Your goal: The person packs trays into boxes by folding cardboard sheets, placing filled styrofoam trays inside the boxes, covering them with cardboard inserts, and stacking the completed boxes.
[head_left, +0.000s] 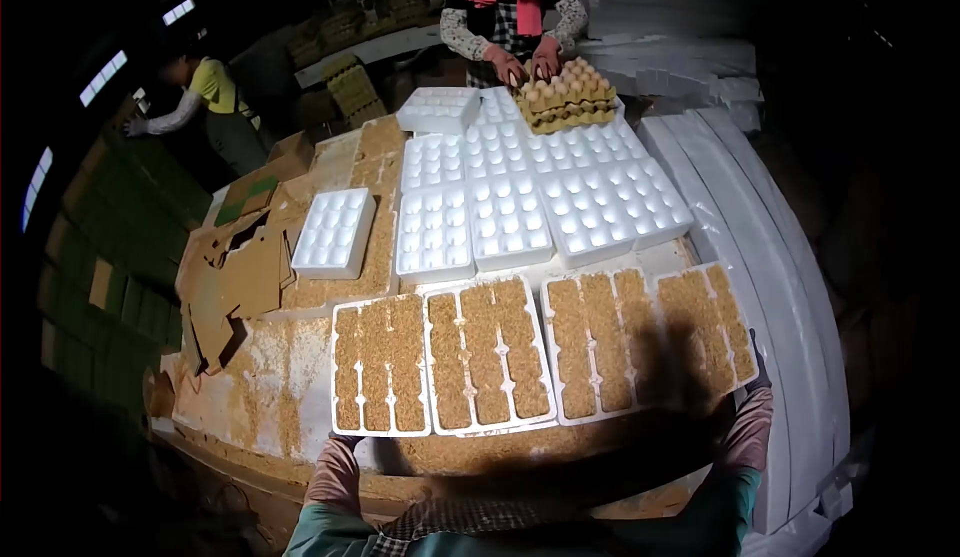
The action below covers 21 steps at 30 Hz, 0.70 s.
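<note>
At the near left corner of a row of chaff-filled trays (385, 432) is the left hand (345, 440); at the row's right end is the right hand (761, 372). Shadow and the tray edges hide most of both sets of fingers, so whether they are clamped on the trays cannot be told. Between the hands, chaff (486, 357) fills the compartments nearly level, so filling looks done there. Just beyond the fingers, the white trays (515, 256) show cups without chaff, seemingly untouched by that step. Farther off, a co-worker's hands (545, 60) are at eggs (568, 82) in cartons (570, 117); no eggs show in the near row. Left of the left fingers, loose chaff litters the table (308, 342).
</note>
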Tool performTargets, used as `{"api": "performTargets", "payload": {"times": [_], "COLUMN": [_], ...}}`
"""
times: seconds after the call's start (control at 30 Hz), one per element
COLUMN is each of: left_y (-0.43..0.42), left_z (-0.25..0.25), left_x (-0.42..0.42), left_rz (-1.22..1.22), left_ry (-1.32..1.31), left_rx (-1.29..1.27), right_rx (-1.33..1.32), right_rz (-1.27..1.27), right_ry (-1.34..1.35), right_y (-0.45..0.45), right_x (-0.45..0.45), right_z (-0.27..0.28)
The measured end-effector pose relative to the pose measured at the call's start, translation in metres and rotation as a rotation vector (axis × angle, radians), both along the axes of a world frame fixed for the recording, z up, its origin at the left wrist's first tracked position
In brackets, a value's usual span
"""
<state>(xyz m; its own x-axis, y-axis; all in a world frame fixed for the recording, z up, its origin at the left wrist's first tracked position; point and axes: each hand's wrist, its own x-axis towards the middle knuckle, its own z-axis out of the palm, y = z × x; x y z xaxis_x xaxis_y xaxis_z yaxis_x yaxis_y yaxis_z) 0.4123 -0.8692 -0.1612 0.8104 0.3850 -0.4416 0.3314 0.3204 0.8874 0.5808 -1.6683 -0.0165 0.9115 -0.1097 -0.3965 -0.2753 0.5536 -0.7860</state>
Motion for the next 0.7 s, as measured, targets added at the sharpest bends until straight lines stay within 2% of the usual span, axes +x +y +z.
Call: {"api": "performTargets", "payload": {"times": [0.1,0.33,0.53,0.63,0.7], "left_y": [-0.001,-0.005,-0.018,-0.036,-0.06], "left_z": [0.008,-0.016,0.003,0.015,0.02], "left_x": [0.009,-0.01,-0.021,-0.043,-0.054], "left_rz": [0.083,0.201,0.346,0.433,0.483], "left_ry": [0.023,0.037,0.006,-0.051,-0.124], "left_rx": [0.074,0.171,0.187,0.187,0.238], "right_rx": [-0.024,-0.03,0.003,0.027,0.073], "right_rz": [0.013,0.057,0.156,0.218,0.277], "right_ry": [0.024,0.157,0.241,0.256,0.271], "right_y": [0.016,0.071,0.098,0.105,0.108], "right_x": [0.012,0.051,0.077,0.079,0.09], "right_z": [-0.016,-0.11,-0.185,-0.202,-0.233]}}
